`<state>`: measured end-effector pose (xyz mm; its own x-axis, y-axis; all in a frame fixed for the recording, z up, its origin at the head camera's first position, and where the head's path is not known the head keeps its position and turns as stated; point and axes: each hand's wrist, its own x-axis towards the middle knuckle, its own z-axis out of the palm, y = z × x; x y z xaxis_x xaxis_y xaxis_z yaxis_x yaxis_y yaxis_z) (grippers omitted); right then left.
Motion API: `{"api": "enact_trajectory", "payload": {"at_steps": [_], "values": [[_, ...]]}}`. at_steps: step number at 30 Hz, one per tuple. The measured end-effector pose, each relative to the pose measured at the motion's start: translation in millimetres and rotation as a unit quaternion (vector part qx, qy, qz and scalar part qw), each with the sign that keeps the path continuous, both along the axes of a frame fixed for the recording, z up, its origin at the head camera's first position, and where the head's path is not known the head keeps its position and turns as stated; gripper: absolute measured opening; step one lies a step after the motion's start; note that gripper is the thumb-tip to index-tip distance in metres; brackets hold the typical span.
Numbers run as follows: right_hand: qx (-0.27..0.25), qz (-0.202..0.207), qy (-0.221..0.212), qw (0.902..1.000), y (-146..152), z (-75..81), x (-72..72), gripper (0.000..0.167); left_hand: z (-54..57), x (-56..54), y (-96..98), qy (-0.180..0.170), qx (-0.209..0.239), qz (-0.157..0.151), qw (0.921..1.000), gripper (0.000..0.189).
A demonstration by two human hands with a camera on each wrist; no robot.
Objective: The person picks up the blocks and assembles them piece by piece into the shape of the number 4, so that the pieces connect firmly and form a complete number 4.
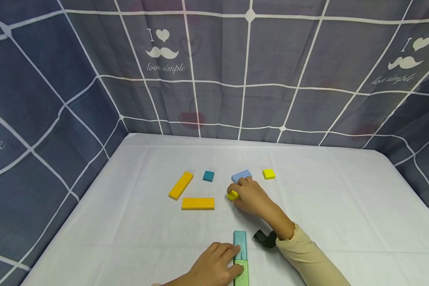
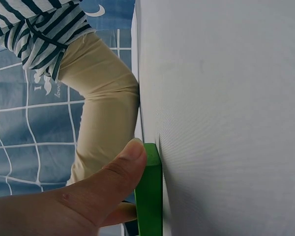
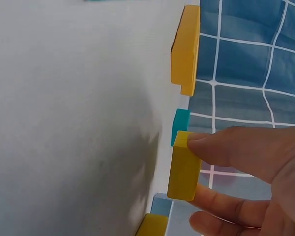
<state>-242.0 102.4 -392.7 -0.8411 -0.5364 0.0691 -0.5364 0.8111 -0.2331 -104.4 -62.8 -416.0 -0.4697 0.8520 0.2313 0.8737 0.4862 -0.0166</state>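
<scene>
My right hand (image 1: 249,196) pinches a small yellow block (image 3: 183,169) between thumb and fingers, close over the white table. Just beyond those fingers lies a light blue block (image 1: 241,175), partly covered by the hand. Near the front, a teal block (image 1: 240,240) and a green block (image 1: 241,274) lie end to end in one line. On them rests my left hand (image 1: 216,265), one fingertip on the teal block and the thumb on the green one. In the left wrist view, that thumb (image 2: 132,150) lies at the green block's upper end.
Left of the right hand lie two orange-yellow blocks, one slanted (image 1: 180,185) and one crosswise (image 1: 198,203). A small dark teal block (image 1: 208,176) and a yellow block (image 1: 269,174) sit farther back. Dark gridded cloth (image 1: 214,103) hangs around the white table (image 1: 128,238).
</scene>
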Motion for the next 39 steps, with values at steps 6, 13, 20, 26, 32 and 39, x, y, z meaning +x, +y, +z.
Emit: {"api": "enact_trajectory", "payload": {"at_steps": [6, 13, 20, 26, 32, 39], "values": [[-0.016, 0.004, -0.012, 0.9998, 1.7, 2.0, 4.3, 0.024, -1.7, 0.5, 0.2, 0.017, 0.011, 0.0, 0.9998, 0.041], [-0.049, 0.039, 0.007, 0.998, 10.4, 0.1, 11.1, 0.028, -4.4, 0.3, 0.5, 0.026, 0.027, 0.0, 0.9993, 0.039], [-0.067, 0.1, 0.07, 0.9902, 19.7, -3.5, 17.2, 0.035, -7.5, 0.6, 0.6, 0.045, 0.045, 0.005, 0.9979, 0.038], [-0.08, 0.116, 0.117, 0.983, 28.7, -4.6, 24.1, 0.033, -5.5, 0.4, -0.2, 0.037, 0.031, 0.003, 0.9988, 0.039], [-0.084, 0.114, 0.112, 0.9836, 39.1, -6.9, 31.0, 0.03, -5.4, 0.3, -0.7, 0.037, 0.033, -0.001, 0.9988, 0.041], [-0.096, 0.126, 0.095, 0.9829, 48.0, -9.9, 35.3, 0.03, -6.7, 0.1, 0.6, 0.049, 0.042, 0.002, 0.9979, 0.043]]}}
